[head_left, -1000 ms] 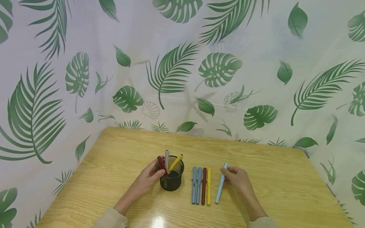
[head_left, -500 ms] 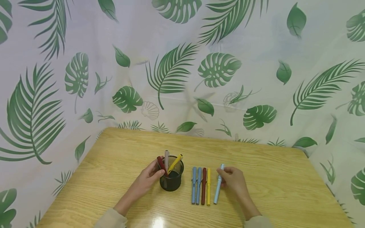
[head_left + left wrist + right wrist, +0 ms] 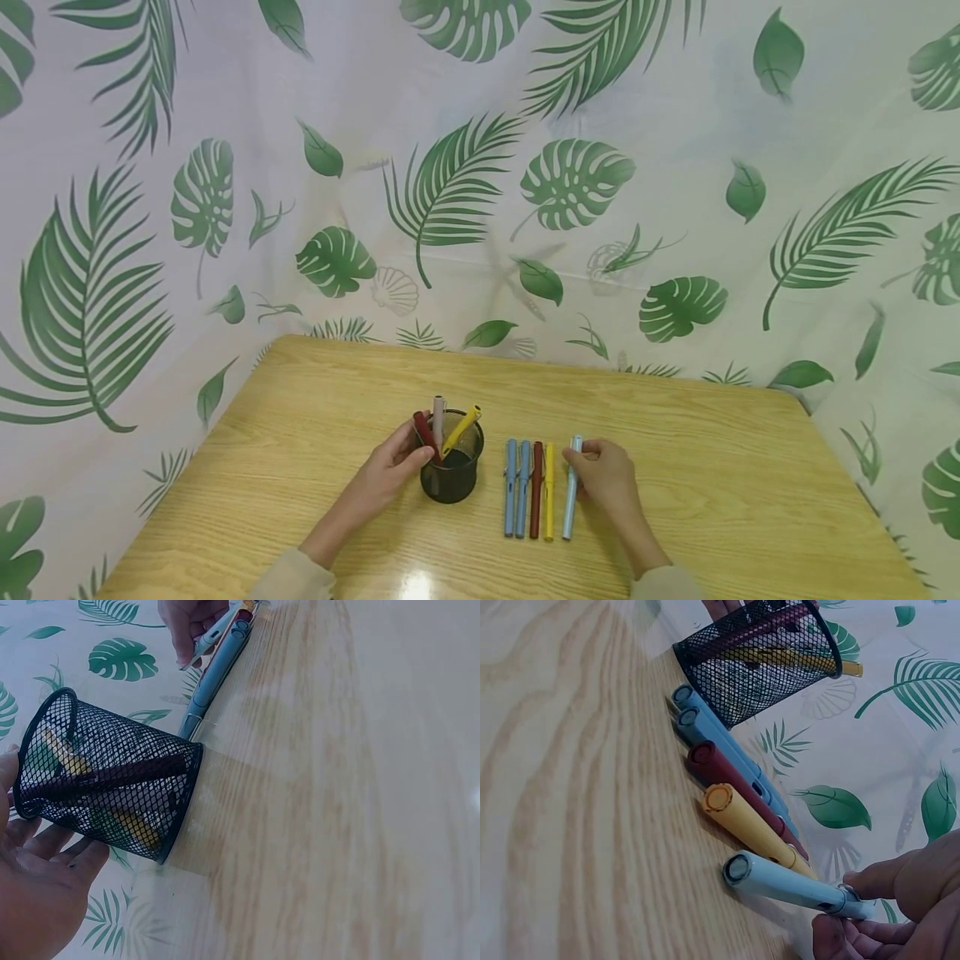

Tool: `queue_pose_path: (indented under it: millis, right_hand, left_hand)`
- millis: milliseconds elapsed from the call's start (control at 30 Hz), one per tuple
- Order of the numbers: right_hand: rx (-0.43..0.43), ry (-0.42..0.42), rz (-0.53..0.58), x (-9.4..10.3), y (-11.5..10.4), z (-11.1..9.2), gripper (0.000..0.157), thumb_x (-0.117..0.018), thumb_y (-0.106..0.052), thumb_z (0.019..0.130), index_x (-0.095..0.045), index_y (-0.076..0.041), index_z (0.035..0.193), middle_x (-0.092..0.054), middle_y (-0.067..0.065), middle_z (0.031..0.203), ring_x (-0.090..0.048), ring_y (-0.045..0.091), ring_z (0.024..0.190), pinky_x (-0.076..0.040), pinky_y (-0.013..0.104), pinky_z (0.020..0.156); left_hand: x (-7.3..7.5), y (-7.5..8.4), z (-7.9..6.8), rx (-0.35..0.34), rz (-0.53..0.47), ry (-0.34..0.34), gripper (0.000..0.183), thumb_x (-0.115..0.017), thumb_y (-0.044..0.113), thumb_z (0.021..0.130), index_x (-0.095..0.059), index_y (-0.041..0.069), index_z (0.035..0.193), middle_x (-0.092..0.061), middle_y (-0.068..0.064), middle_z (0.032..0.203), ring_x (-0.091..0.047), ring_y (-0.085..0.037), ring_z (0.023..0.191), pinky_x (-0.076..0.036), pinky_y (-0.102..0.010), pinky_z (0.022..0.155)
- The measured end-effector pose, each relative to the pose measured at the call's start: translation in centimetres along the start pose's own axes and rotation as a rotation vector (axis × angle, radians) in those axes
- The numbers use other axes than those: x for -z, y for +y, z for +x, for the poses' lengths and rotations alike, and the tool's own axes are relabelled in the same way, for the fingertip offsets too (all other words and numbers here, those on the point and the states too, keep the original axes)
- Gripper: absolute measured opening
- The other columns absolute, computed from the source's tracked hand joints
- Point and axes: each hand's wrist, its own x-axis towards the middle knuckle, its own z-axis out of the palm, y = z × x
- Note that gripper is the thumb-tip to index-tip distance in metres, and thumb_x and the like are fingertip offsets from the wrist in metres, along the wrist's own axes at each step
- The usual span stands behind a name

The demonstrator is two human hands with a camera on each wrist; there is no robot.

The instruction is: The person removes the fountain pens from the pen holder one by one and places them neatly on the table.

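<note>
My left hand (image 3: 382,477) holds a black mesh pen cup (image 3: 448,485), thumb at the rim and fingers around its far side. In the cup lean a dark red pen (image 3: 423,432), a grey pen (image 3: 438,414) and a yellow pen (image 3: 462,427). My right hand (image 3: 609,478) pinches a light blue pen (image 3: 569,510) near its cap end, between thumb and fingers. To its left, side by side, lie a yellow pen (image 3: 549,500), a dark red pen (image 3: 536,500) and two blue pens (image 3: 522,500). The light blue pen points the same way, with a small gap to the yellow one.
All this is on a wood-grain table (image 3: 337,392). Behind it and along its sides hangs a white cloth (image 3: 465,317) printed with green leaves. The row of pens lies between the cup and my right hand.
My right hand has moved left with the light blue pen, bringing it closer to the row and more parallel with it. My left hand and the pen cup have stayed in place.
</note>
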Motion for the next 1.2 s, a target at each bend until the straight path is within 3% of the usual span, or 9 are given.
queue_pose_path:
  millis: [200, 467, 933, 1200]
  right_hand:
    - [0.020, 0.010, -0.073, -0.18, -0.20, -0.08, 0.035, -0.071, -0.015, 0.097, -0.064, 0.016, 0.111, -0.074, 0.019, 0.087, -0.066, 0.017, 0.066, -0.054, 0.028, 0.054]
    - [0.042, 0.019, -0.155, -0.66, 0.05, -0.03, 0.039, -0.070, -0.016, 0.097, -0.062, 0.018, 0.115, -0.072, 0.032, 0.101, -0.073, 0.030, 0.082, -0.060, 0.034, 0.061]
    - [0.037, 0.010, -0.149, -0.76, 0.01, -0.32, 0.037, -0.068, -0.014, 0.098, -0.061, 0.017, 0.118, -0.071, 0.031, 0.104, -0.072, 0.035, 0.087, -0.060, 0.036, 0.064]
    - [0.065, 0.027, -0.139, -0.62, -0.35, -0.56, 0.038, -0.067, -0.017, 0.100, -0.063, 0.015, 0.120, -0.073, 0.026, 0.101, -0.072, 0.030, 0.084, -0.059, 0.036, 0.064]
  left_hand:
    - [-0.05, 0.07, -0.06, 0.004, 0.011, 0.010, 0.061, -0.052, 0.024, 0.111, -0.027, 0.005, 0.164, -0.040, -0.024, 0.159, -0.042, -0.039, 0.144, -0.037, -0.054, 0.116]
    - [-0.07, 0.06, -0.06, 0.009, 0.019, 0.019, 0.060, -0.053, 0.025, 0.111, -0.029, 0.008, 0.163, -0.043, -0.024, 0.157, -0.044, -0.040, 0.143, -0.038, -0.054, 0.115]
    - [0.01, -0.05, -0.02, 0.000, 0.003, 0.006, 0.062, -0.052, 0.024, 0.111, -0.026, 0.003, 0.163, -0.037, -0.023, 0.161, -0.040, -0.040, 0.145, -0.035, -0.055, 0.117]
    - [0.03, 0.15, -0.03, 0.003, 0.008, 0.002, 0.062, -0.052, 0.024, 0.111, -0.026, 0.003, 0.163, -0.038, -0.024, 0.160, -0.041, -0.040, 0.144, -0.036, -0.056, 0.116]
